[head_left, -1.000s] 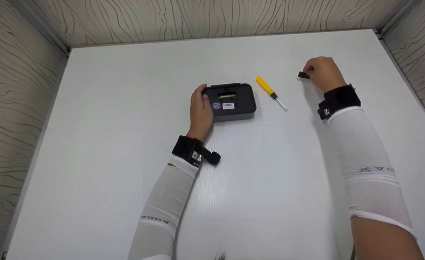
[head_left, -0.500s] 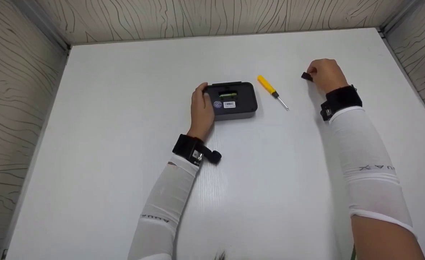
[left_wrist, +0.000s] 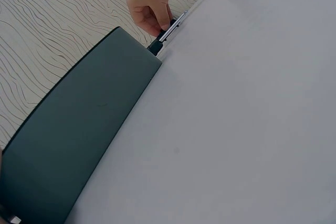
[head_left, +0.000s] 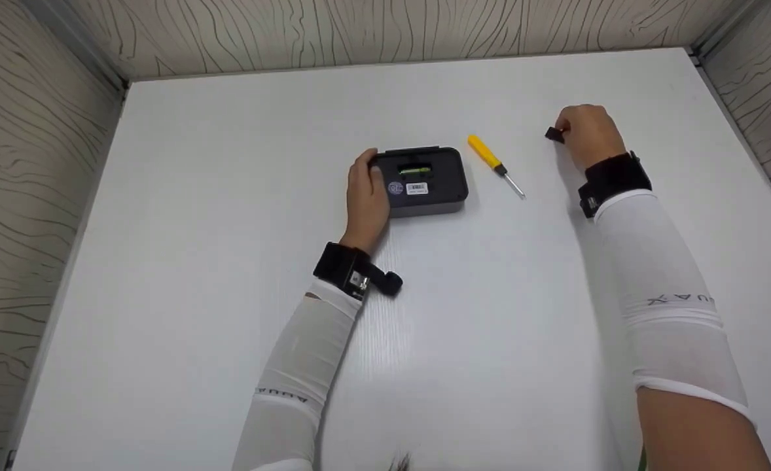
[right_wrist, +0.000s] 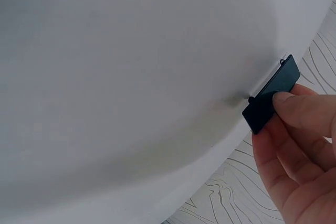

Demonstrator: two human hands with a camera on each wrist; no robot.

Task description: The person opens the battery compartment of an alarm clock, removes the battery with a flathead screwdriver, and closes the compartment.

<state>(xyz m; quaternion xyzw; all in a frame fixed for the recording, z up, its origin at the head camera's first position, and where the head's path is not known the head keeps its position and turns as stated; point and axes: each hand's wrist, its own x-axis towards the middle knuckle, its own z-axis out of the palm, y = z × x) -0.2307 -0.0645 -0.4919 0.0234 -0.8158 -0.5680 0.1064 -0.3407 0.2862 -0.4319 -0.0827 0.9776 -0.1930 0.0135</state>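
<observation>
Cover-handling step, apparently. Left hand (head_left: 367, 203): we are gripping the black box (head_left: 441, 182). Right hand (head_left: 593, 135): pinching small cover (right_wrist: 270, 90); next move probably calls for aligning tabs (right_wrist: 251, 99).

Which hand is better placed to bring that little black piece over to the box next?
Probably the right hand: it pinches the black piece. The left hand is farther from it, holding the box, so it seems better suited to steadying that.
</observation>
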